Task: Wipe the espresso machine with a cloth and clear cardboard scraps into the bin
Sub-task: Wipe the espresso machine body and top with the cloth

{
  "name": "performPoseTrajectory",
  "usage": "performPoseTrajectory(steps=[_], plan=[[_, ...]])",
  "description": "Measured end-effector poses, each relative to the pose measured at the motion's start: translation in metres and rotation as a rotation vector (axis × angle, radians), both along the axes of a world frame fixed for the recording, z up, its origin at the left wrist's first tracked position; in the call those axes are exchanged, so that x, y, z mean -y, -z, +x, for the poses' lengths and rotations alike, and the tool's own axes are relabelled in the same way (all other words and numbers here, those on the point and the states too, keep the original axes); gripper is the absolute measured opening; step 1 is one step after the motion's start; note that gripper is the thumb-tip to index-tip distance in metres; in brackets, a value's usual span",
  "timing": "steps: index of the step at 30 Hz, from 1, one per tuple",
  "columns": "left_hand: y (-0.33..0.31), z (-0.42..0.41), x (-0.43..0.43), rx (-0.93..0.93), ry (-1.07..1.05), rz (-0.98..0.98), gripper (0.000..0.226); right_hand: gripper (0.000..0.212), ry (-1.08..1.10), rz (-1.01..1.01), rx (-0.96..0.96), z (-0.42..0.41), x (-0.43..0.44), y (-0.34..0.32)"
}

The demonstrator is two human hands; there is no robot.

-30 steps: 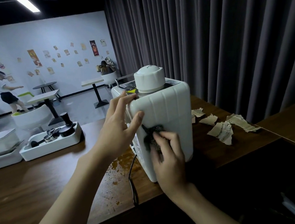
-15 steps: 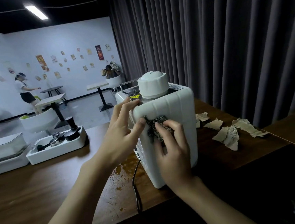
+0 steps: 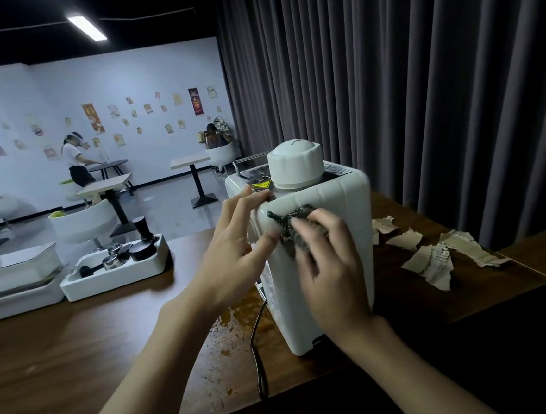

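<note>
A white espresso machine (image 3: 341, 207) with a round white cap on top stands on the dark wooden counter (image 3: 64, 367), its back panel facing me. My right hand (image 3: 330, 268) presses a dark crumpled cloth (image 3: 294, 219) against the upper part of that panel, fingers over the cloth and blurred. My left hand (image 3: 235, 243) rests on the machine's upper left edge, fingers on top and thumb on the panel. Several torn cardboard scraps (image 3: 431, 255) lie on the counter to the right of the machine.
A black power cord (image 3: 257, 350) runs from the machine's base toward me over a patch of brown spill (image 3: 233, 335). A white tray (image 3: 116, 280) with a tamper and metal cups sits at left. Grey curtains hang behind. Café tables and two people are in the background.
My right hand has moved the cloth up the back panel, from its middle to near the top edge. My left hand has stayed on the machine's upper left corner.
</note>
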State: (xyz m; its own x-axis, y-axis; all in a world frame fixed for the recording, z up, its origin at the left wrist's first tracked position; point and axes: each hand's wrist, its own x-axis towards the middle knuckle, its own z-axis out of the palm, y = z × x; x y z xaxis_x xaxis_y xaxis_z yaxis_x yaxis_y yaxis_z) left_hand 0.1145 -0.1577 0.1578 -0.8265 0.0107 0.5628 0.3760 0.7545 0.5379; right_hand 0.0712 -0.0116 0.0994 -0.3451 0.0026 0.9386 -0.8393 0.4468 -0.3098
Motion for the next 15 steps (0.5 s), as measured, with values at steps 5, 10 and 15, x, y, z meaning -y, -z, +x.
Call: performPoseTrajectory(steps=[5,10,15], plan=[[0.0,0.0,0.002,0.04,-0.027,-0.013,0.05,0.028,0.087,-0.313,0.152,-0.026,-0.022,-0.042],[0.001,0.0,0.002,0.007,-0.007,0.007,0.051,0.031,-0.001,-0.132,0.04,-0.002,0.01,-0.043],[0.003,0.002,0.002,0.041,-0.021,-0.007,0.063,0.03,0.022,-0.154,0.096,-0.027,-0.021,-0.047]])
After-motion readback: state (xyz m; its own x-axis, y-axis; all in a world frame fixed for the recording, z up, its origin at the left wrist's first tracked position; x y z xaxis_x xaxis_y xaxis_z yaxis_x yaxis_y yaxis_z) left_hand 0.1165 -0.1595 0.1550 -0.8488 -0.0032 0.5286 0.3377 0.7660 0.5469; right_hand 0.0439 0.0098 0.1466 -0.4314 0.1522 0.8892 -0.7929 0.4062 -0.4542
